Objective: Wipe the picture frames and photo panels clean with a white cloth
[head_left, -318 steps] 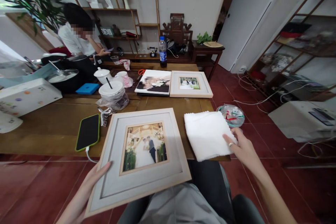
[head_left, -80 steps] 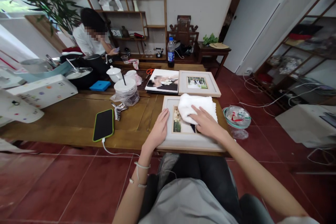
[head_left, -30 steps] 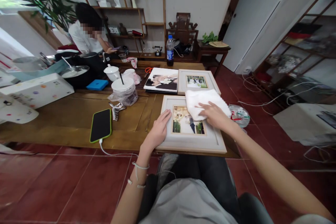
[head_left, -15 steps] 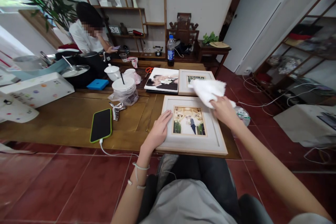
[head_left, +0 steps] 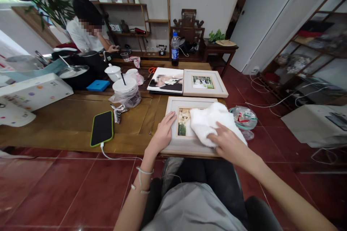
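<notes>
A pale wooden picture frame (head_left: 173,145) with a wedding photo lies flat at the near edge of the low wooden table (head_left: 67,122). My left hand (head_left: 163,133) rests flat on the frame's left border, fingers stretched out. My right hand (head_left: 227,143) presses a crumpled white cloth (head_left: 210,122) onto the glass. The cloth covers most of the photo and the frame's right side.
Behind lie a second framed photo (head_left: 205,83) and an unframed print (head_left: 166,80). A green-cased phone (head_left: 102,128) on a cable, a lidded cup in a bag (head_left: 125,91), a bottle (head_left: 175,49) and boxes stand left. A person sits at the far left. A glass bowl (head_left: 243,117) sits on the floor right.
My right hand lifted the cloth off toward the far right corner of the frame, then brought it back down over the photo. My left hand stayed on the frame's left border.
</notes>
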Motion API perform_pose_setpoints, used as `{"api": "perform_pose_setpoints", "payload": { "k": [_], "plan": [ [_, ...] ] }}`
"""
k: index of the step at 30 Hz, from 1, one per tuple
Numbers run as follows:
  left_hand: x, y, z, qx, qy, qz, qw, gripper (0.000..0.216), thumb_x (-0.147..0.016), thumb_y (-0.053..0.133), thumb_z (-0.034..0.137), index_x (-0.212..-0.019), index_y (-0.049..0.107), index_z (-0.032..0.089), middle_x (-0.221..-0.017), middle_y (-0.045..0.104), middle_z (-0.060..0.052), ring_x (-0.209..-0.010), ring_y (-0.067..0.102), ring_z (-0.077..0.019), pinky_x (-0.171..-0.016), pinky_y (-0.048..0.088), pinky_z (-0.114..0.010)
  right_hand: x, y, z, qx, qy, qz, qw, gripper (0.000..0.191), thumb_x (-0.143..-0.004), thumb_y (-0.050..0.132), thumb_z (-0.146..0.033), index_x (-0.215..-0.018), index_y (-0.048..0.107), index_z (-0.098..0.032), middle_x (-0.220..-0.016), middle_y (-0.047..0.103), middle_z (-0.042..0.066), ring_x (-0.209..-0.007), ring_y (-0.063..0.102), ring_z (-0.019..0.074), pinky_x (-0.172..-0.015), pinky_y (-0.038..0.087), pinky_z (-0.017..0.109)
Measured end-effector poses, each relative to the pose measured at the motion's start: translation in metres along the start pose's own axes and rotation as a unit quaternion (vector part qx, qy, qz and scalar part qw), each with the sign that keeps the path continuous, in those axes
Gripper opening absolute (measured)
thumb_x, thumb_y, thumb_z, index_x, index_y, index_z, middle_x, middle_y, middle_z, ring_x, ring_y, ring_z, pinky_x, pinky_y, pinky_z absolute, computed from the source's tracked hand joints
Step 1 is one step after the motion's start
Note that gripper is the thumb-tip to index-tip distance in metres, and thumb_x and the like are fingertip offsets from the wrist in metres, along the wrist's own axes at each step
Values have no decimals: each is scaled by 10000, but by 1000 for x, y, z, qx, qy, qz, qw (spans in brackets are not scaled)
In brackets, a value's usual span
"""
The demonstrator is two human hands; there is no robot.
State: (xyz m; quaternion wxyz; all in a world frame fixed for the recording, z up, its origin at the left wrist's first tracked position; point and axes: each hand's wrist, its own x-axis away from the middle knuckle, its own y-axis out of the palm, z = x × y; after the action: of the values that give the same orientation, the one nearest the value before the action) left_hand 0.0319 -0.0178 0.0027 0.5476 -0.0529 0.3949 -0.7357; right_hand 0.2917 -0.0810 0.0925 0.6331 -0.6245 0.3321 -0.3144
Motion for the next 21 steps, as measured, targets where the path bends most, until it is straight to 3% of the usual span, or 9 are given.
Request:
{"api": "perform_pose_setpoints", "payload": {
  "k": [3, 5, 7, 9, 12, 17, 21],
  "plan": [
    [0, 0, -1, 5, 2, -1, 1000, 600, -832, 324, 25, -1391, 392, 229, -1485, 349, -83, -1393, 269, -216, -1155, 202, -495, 23, -7, -25, -57, 13, -10, 998, 481, -600, 454, -23, -1000, 657, -195, -885, 659, 88, -950, 601, 245, -1026, 358, 427],
    [0, -1, -1, 5, 0, -4, 1000, 595, -832, 325, 27, -1388, 399, 228, -1486, 349, -81, -1395, 268, -215, -1156, 205, -487, 28, -3, -27, -86, 30, 8, 996, 496, -598, 458, -32, -1026, 641, -202, -959, 650, 101, -1014, 577, 262, -965, 416, 431],
    [0, -2, 0, 4, 0, -10, 1000, 589, -836, 323, 31, -1386, 403, 225, -1488, 344, -80, -1397, 263, -215, -1156, 208, -485, 25, 8, -17, -94, 41, 45, 994, 496, -595, 470, -34, -1037, 632, -190, -1154, 598, 142, -1158, 502, 290, -976, 404, 465],
    [0, -4, 1, 3, 1, -16, 1000, 581, -843, 316, 35, -1387, 401, 223, -1490, 341, -81, -1401, 255, -215, -1155, 208, -487, 14, 19, 0, -74, 48, 79, 993, 488, -597, 491, -42, -1049, 629, -161, -1352, 469, 178, -1305, 352, 334, -1043, 301, 548],
    [0, -5, 1, 2, 6, -24, 1000, 576, -846, 312, 35, -1387, 399, 213, -1486, 347, -89, -1402, 253, -216, -1153, 215, -488, -9, 28, 32, -20, 74, 90, 993, 490, -643, 505, -74, -1117, 614, -129, -1412, 416, 193, -1379, 187, 378, -1055, 166, 654],
    [-1, -6, 1, 4, 10, -29, 1000, 584, -834, 323, 24, -1382, 406, 208, -1481, 355, -95, -1400, 258, -219, -1148, 232, -488, -53, 21, 65, 48, 87, 83, 992, 590, -656, 468, -18, -1227, 570, -126, -1414, 435, 163, -1388, 153, 378, -1059, 137, 658],
    [-1, -3, 0, 7, 5, -7, 1000, 594, -833, 330, 23, -1389, 394, 222, -1478, 361, -86, -1394, 272, -216, -1152, 219, -488, -63, 18, 56, 63, 44, 33, 996, 538, -682, 469, -18, -1190, 609, -125, -1428, 418, 166, -1367, 238, 360, -1086, 173, 585]
  ]
}}
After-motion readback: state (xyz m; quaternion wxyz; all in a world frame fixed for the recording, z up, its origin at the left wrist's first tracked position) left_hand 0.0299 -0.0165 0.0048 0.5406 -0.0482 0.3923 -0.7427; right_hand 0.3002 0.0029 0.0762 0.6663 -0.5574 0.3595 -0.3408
